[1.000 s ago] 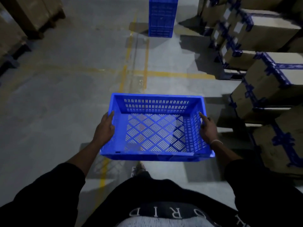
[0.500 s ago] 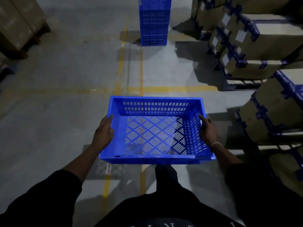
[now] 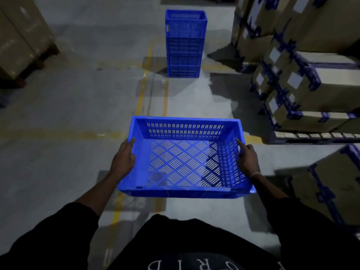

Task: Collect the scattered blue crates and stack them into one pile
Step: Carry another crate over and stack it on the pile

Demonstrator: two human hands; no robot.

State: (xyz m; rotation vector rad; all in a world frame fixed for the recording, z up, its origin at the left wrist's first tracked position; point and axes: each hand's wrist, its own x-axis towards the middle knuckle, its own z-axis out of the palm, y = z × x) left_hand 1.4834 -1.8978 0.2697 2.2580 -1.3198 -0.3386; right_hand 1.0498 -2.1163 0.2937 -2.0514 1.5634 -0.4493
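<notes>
A: Where is the blue crate now?

B: It is in the air before the person, above the floor. The left hand grips its left wall and the right hand grips its right wall, forefinger lying along the rim.

A: How will it handle?

B: I judge it light and stiff, being empty perforated plastic. The two short walls are good places to hold.

A: What differs from before?

B: The pile of crates stands nearer now and shows its top; the cartons at right have slid past.
</notes>
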